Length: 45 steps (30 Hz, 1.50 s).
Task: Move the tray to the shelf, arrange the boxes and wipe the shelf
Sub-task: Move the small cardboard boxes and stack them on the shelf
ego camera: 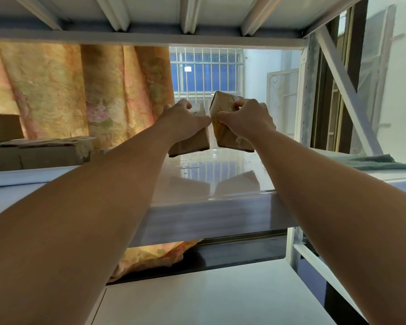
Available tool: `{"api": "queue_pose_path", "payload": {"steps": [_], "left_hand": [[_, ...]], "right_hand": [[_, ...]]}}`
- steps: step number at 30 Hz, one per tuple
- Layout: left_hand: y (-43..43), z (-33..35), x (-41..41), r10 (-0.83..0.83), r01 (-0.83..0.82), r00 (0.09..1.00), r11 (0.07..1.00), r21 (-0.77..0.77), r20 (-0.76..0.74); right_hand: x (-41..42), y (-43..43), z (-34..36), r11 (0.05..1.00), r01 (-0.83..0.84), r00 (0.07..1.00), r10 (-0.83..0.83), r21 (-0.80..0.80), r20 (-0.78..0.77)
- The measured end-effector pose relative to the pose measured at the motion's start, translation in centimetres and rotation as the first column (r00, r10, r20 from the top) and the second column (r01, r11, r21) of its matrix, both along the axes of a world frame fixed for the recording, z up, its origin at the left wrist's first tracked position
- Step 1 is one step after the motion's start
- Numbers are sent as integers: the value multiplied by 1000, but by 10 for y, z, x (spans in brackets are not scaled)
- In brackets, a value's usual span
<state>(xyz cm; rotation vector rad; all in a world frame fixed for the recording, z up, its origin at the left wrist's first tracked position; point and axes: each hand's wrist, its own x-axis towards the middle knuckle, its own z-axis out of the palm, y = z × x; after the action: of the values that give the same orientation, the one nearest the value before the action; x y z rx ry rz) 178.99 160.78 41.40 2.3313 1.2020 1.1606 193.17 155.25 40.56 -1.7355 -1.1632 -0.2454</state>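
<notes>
Both my arms reach over the glossy white shelf (197, 184). My left hand (182, 119) grips a small brown cardboard box (192, 143) from above. My right hand (247, 119) grips a second brown box (225, 134), tilted, with shiny tape on it. The two boxes are side by side, nearly touching, and held just above the shelf surface near its back. A grey-green cloth (370, 161) lies flat on the shelf at the right. No tray is in view.
Flat cardboard boxes (40, 151) are stacked on the shelf at the left, with another box (2, 127) on top. A floral curtain (80, 90) hangs behind. A barred window (206, 71) is beyond. Another shelf board (220, 292) lies below; the upper shelf's underside (150, 17) is overhead.
</notes>
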Motion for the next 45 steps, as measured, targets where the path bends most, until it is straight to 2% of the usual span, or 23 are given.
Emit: {"api": "queue_pose_path", "payload": {"steps": [4, 10, 15, 22, 32, 36, 39, 45], "left_hand": [[-2, -1, 2, 45, -45, 999, 999, 2, -10], [-2, -10, -4, 38, -34, 999, 989, -145, 19], [-10, -2, -11, 68, -16, 939, 988, -154, 338], [-6, 13, -52, 54, -18, 917, 995, -93, 394], [39, 40, -185, 150, -171, 948, 984, 51, 279], [48, 51, -233, 179, -184, 983, 971, 156, 42], [50, 55, -262, 177, -150, 976, 969, 198, -123], [47, 60, -293, 206, -134, 932, 960, 245, -298]], "right_hand": [[5, 1, -2, 998, -36, 999, 38, 43, -37], [2, 0, -3, 999, -27, 999, 29, 40, -40], [-15, -2, 2, 999, 5, 1000, -5, 36, -2], [-74, -1, 15, 999, 27, 999, -28, 27, 40], [-195, 34, 37, 999, -23, 997, 20, 40, 77], [-239, 44, 43, 999, -54, 994, 54, 4, 98], [-266, 51, 49, 997, -76, 990, 78, -13, 116], [-299, 67, 53, 995, -71, 996, 74, -71, 43]]}}
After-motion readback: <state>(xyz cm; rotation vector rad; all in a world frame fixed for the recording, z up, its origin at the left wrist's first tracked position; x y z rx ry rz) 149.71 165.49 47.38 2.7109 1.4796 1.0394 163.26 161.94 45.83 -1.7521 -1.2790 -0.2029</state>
